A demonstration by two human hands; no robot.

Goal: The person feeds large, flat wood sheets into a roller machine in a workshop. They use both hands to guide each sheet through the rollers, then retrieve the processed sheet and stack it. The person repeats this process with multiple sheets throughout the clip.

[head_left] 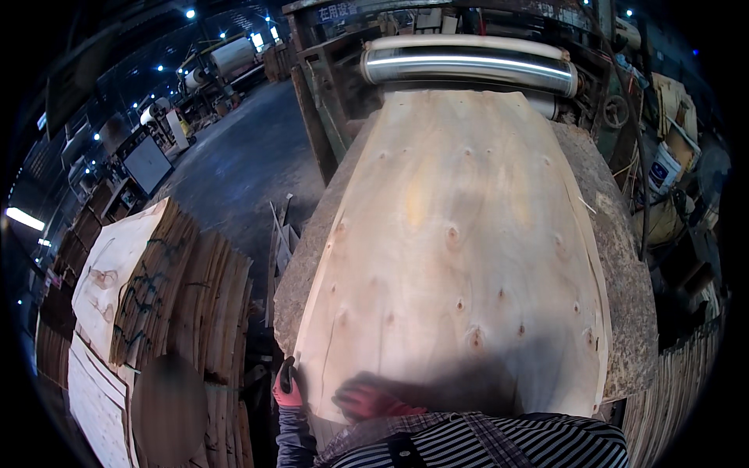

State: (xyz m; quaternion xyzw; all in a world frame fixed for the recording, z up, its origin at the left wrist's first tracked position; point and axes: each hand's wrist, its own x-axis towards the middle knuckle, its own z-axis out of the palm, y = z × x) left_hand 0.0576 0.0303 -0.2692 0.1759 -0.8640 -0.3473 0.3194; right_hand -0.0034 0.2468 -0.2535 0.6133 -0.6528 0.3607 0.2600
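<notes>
A large pale wood veneer sheet (437, 257), dotted with knots, lies lengthwise before me and reaches up to a metal roller (468, 69) at the far end. My left hand (287, 384), in a red glove with dark fingertips, is at the sheet's near left edge, its fingers bunched on that edge. Close by, my right hand (373, 399), in a similar glove and slightly blurred, lies palm down on the near part of the sheet with its fingers stretched to the left.
A rough, worn table (633, 327) shows on both sides of the sheet. Stacked veneer sheets (160, 288) stand at the left, with more stacked wood (679, 390) at the lower right. A handwheel (615, 111) and a white bucket (663, 168) are at the right. Dark floor (250, 156) stretches away far left.
</notes>
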